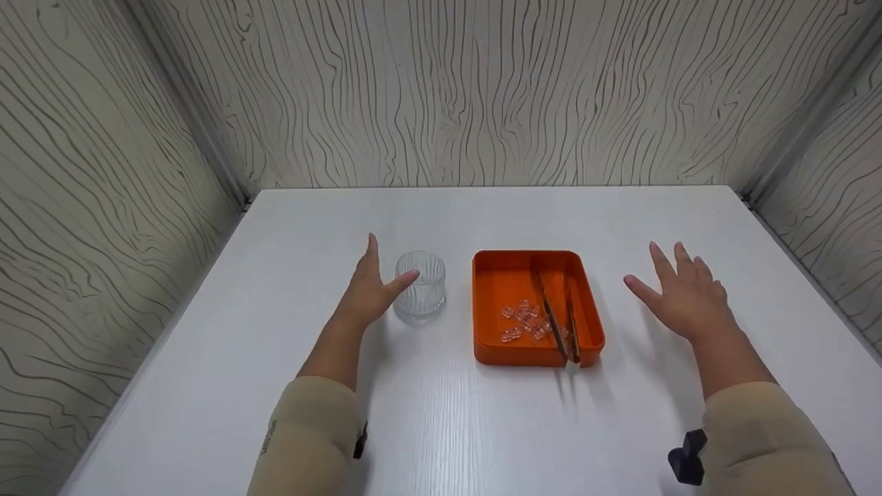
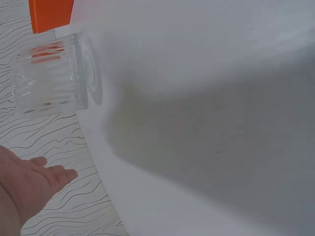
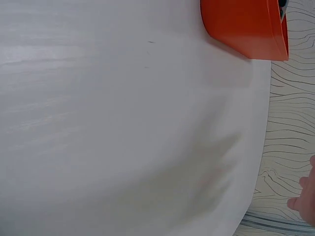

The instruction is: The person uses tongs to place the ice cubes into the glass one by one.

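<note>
An orange rectangular plastic tray (image 1: 513, 356) sits on the white table (image 1: 434, 427). To the tray's left, apart from it, stands an upright, clear, ribbed glass tumbler (image 1: 428, 300). Beyond the tumbler from the tray is the left hand (image 1: 368, 293), fingers extended and grasping nothing; its thumb crosses the tumbler in the head view, but the left wrist view shows the two apart.

The right hand (image 1: 689, 300) is just off the tray's right side, fingers spread, also grasping nothing. It is the nearer hand to the two slim dark strips (image 1: 549, 310) in the tray's right half, which lie leftward from it. Their long axes run front to back, near ends at the tray's front wall; whether they form one tool I cannot tell. Small clear cubes (image 1: 528, 321) lie in the tray's front part, mostly left of the strips.
</note>
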Tool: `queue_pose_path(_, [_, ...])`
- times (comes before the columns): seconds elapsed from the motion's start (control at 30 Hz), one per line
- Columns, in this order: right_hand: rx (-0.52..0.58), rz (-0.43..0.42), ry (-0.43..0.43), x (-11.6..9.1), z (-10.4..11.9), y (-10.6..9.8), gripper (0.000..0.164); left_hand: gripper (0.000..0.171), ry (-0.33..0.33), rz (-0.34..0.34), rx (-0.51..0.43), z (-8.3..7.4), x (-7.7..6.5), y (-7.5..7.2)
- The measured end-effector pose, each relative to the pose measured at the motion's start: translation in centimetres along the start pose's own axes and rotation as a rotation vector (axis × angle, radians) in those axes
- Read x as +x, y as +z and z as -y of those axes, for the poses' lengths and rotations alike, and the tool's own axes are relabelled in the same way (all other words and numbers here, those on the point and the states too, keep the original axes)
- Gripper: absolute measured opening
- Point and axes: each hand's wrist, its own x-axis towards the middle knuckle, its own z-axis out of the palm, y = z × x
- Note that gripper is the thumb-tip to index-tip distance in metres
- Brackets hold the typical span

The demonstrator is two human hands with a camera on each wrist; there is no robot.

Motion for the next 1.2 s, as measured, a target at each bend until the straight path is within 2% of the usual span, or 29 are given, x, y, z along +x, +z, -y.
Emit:
queue_pose_path(0.1, [-0.005,0.006,-0.01,0.1,0.5,0.0,0.088,0.119,-0.01,0.018,-0.044,-0.1,0.0,1.0])
queue_pose_path(0.33, [-0.006,0.042,-0.038,0.2,1.8,-0.2,0.089,0.122,-0.016,0.015,-0.049,-0.5,0.1,3.0])
queue_pose_path(0.53, [0.011,0.06,-0.083,0.1,3.7,-0.5,0.093,0.126,-0.041,-0.014,-0.048,-0.7,0.3,3.7])
queue_pose_path(0.77, [0.072,0.1,-0.136,-0.2,6.0,-0.4,0.084,0.126,-0.056,-0.019,-0.063,-0.7,0.3,4.1])
queue_pose_path(0.87, [0.101,0.136,-0.152,-0.4,7.0,0.0,0.082,0.124,-0.047,-0.02,-0.054,-0.6,0.2,4.2])
queue_pose_path(1.0, [0.125,0.226,-0.148,-0.8,8.3,0.7,0.084,0.123,-0.044,-0.028,-0.032,-0.5,0.2,4.4])
queue_pose_path(1.2, [0.078,0.317,-0.149,-1.2,9.7,2.0,0.09,0.124,-0.069,-0.046,-0.043,-0.5,0.4,4.7])
